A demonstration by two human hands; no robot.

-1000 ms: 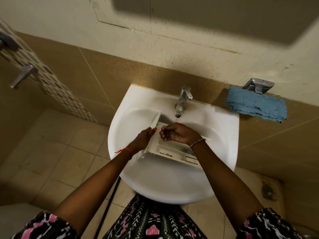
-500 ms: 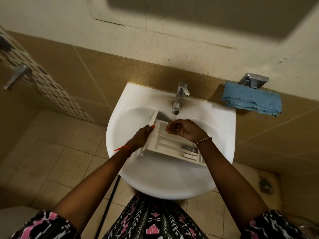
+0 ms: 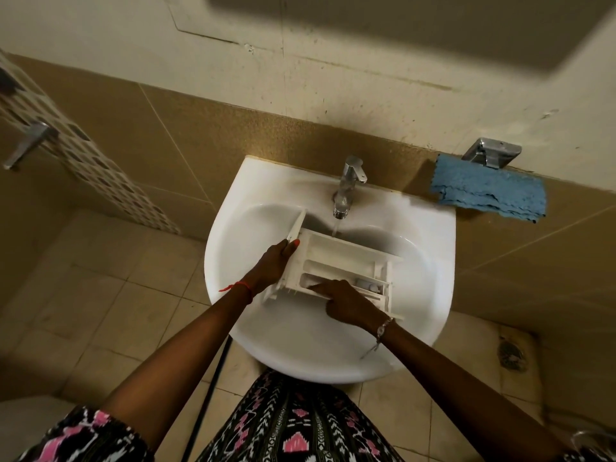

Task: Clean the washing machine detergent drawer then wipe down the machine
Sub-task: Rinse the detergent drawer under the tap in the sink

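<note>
A white detergent drawer (image 3: 343, 258) with several compartments lies across the white sink (image 3: 300, 341), under the chrome tap (image 3: 348, 185). A thin stream of water falls from the tap into the drawer's far compartment. My left hand (image 3: 271, 265) grips the drawer's front panel end at the left. My right hand (image 3: 346, 303) rests on the drawer's near edge, with a finger stretched into the near compartment. The washing machine is not in view.
A blue cloth (image 3: 488, 191) hangs on the wall ledge at the right, below a chrome fitting (image 3: 491, 155). A metal handle (image 3: 28, 145) sticks out at the far left. Beige floor tiles surround the sink; a dark hose (image 3: 213, 385) runs down beneath it.
My right hand has moved from under the tap down to the drawer's near edge, its finger now in the near compartment. The left hand keeps its grip.
</note>
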